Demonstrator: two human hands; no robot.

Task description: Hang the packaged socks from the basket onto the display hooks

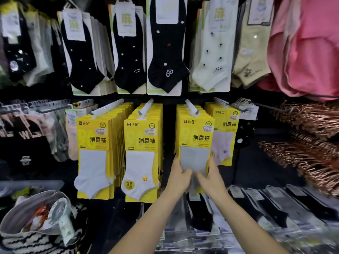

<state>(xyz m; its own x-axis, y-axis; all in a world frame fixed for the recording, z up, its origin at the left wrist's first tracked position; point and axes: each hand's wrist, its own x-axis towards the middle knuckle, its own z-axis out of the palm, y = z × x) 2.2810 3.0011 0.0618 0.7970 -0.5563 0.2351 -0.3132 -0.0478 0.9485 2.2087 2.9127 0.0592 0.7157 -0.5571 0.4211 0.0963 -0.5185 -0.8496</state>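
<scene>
On the display wall's middle row, right of centre, a yellow-carded sock pack (195, 136) hangs at the front of the stack on a white hook (191, 107), gripped low down by both hands. The left hand (178, 174) curls round its left edge, thumb in front, and the right hand (211, 176) clasps the right edge. A striped bag (27, 241) sits at the lower left.

Grey sock pack (194, 156) btm hidden (price label (207, 129) unreadable), flat packs (286, 213) btm-rt blurred
</scene>
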